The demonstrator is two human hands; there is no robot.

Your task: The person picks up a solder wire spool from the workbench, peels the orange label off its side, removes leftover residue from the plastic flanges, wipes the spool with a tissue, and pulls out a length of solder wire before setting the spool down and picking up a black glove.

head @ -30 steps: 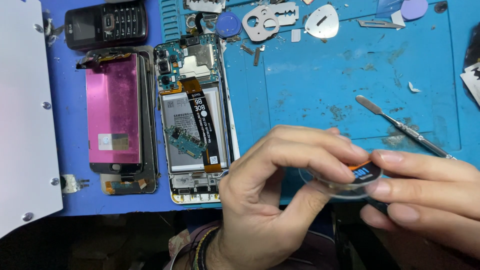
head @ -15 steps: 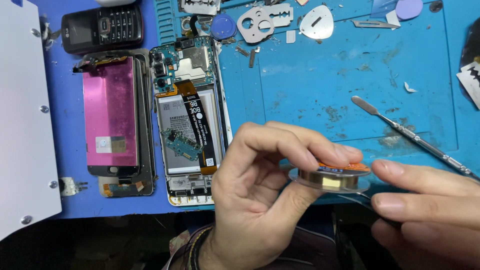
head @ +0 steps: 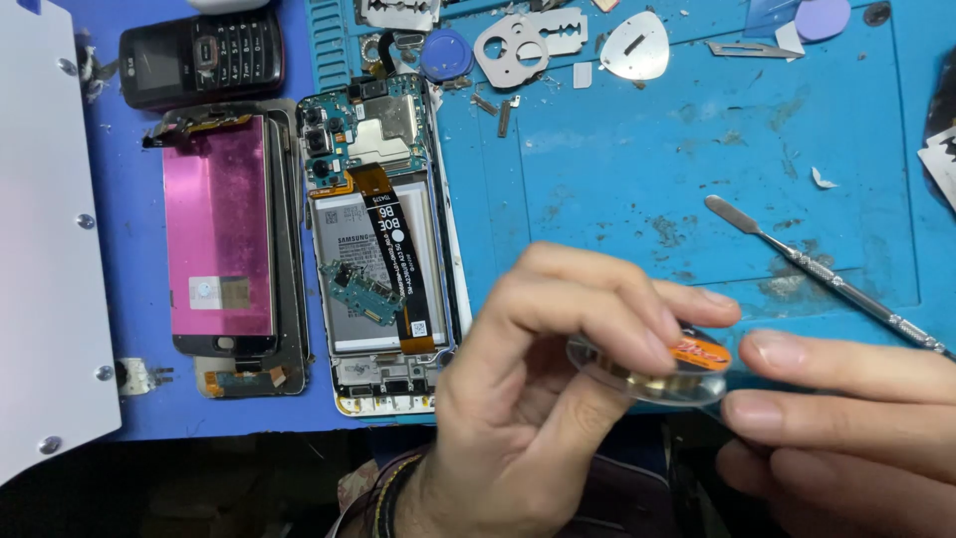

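Small clear round spool (head: 665,374), orange label, pinched between both hands

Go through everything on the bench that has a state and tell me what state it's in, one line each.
Smartphone: back off, battery and circuit board exposed.
Screen panel: detached, lying left of the smartphone.
Keypad phone: screen dark.
Metal spatula: lying flat on the blue mat, untouched.
Clear spool: off the mat, held between both hands.
Left hand: pinching the spool.
Right hand: fingertips at the spool's edge.
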